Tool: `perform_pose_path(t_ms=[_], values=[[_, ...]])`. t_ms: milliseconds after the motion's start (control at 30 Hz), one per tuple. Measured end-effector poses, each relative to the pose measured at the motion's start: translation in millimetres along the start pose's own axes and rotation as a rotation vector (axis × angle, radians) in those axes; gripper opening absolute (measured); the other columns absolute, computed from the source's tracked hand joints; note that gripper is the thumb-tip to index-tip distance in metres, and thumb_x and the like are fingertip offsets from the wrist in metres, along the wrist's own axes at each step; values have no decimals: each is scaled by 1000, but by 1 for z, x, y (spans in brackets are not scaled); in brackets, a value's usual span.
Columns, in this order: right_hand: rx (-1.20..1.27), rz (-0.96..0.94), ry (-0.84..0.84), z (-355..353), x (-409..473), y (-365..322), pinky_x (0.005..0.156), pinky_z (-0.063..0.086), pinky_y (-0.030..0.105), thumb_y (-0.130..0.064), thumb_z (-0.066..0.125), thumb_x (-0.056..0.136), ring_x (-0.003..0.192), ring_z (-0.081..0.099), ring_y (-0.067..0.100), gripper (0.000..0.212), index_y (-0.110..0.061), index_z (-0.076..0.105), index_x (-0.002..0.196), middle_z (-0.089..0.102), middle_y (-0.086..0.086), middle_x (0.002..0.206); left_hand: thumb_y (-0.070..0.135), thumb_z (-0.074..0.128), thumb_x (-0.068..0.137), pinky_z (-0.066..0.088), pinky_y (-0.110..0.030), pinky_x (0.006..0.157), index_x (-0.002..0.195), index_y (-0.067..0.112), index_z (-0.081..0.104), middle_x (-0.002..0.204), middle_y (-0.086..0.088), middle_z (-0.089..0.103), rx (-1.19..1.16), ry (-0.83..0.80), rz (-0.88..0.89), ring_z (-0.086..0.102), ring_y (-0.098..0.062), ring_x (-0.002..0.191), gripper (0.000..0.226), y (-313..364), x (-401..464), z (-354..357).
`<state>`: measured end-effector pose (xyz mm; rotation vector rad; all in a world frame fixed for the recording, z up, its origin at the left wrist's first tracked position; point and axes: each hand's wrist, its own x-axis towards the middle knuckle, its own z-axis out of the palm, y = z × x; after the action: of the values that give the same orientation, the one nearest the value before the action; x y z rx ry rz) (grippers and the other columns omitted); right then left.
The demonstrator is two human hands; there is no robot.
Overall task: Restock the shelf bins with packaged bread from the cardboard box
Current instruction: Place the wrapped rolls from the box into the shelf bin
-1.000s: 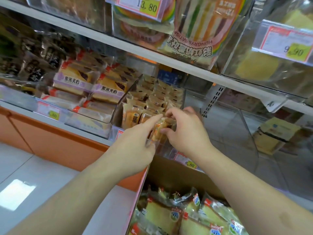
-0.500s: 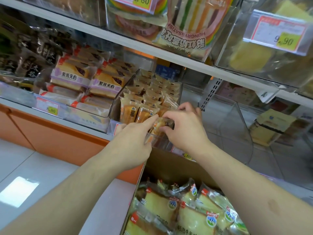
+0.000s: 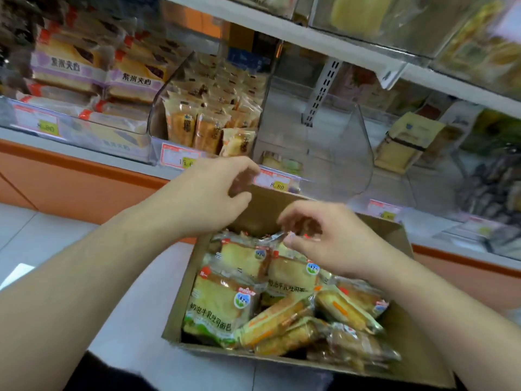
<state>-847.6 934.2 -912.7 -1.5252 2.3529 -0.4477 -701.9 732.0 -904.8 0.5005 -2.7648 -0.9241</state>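
The cardboard box (image 3: 394, 238) stands open below the shelf, holding several packaged breads (image 3: 222, 303) in clear wrappers with green and orange print. My left hand (image 3: 214, 193) hovers over the box's far left corner with its fingers loosely curled and holds nothing. My right hand (image 3: 329, 238) is just above the top packs in the box, fingers and thumb bent down and apart over a wrapper edge; a grip does not show. On the shelf, a clear bin (image 3: 158, 114) is filled with small orange bread packs (image 3: 239, 142).
To the right of the filled bin stands a clear bin (image 3: 352, 153) with one pack (image 3: 282, 163) low at its front. Left are stacked purple-labelled breads (image 3: 70, 69). Price tags (image 3: 276, 182) line the shelf edge. An upper shelf (image 3: 324, 38) overhangs. White floor tiles (image 3: 56, 244) lie on the left.
Both hands let go of the small pack at the front of the filled bin and drew back and down to the cardboard box. The view tilted down, showing more of the box.
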Motion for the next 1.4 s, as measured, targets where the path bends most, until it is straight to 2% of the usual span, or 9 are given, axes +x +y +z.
perform_pose_path(t_ms=[167,400,600,800,933,1033,1133,1200,1400], values=[[-187,21,-488,29,-47,17,109,45,34,-54,82,81,124,53,10,56,-37,67,132,66,-13,128,33,63,99,52,-21,93,134,37,59,112,22,68,55,-156,74,62,5,101,35,22,-17,22],[-191,57,-431,45,-50,17,89,57,38,-36,69,77,104,61,19,45,-38,68,122,67,-7,106,36,62,100,47,-9,81,126,37,66,108,20,70,97,-293,77,63,5,98,26,39,-29,44],[155,108,-126,9,-42,27,77,52,24,-29,75,81,87,63,1,21,-36,75,100,70,-17,89,51,61,98,45,-7,71,114,39,70,97,21,72,2,-352,5,62,11,89,22,43,-27,54],[619,178,183,-23,-41,33,69,58,40,-31,84,88,78,73,24,9,-24,79,89,77,4,84,40,77,91,63,-45,78,110,33,66,97,1,76,-316,-509,-43,75,-19,84,23,51,-26,54],[696,208,327,-24,-39,26,54,44,24,-31,82,91,59,58,10,18,-15,77,83,73,7,72,32,80,91,62,-59,76,103,30,69,95,-5,75,-491,-509,-55,75,-31,87,17,51,-23,52],[837,262,367,-25,-37,21,51,48,26,-32,75,97,59,59,15,22,-11,77,90,74,10,74,30,80,91,62,-54,80,96,33,69,88,0,73,-526,-488,-40,70,-17,77,13,48,-21,50],[1009,207,281,-25,-36,17,57,58,32,-21,75,96,66,66,18,19,-7,72,107,76,8,88,35,80,89,58,-55,88,105,27,68,95,-6,74,-543,-395,-26,72,-26,87,21,40,-19,48],[911,141,249,-22,-36,14,63,61,37,-13,81,91,68,68,18,20,-12,72,109,77,10,96,31,80,90,57,-56,92,114,25,68,101,-6,74,-573,-332,-26,72,-28,96,27,35,-19,44],[814,28,424,-22,-9,-11,67,64,40,-8,83,88,79,75,31,22,-14,73,106,77,8,98,36,79,89,55,-36,94,121,42,64,110,19,70,-324,-7,55,65,-1,103,35,17,-10,16]])
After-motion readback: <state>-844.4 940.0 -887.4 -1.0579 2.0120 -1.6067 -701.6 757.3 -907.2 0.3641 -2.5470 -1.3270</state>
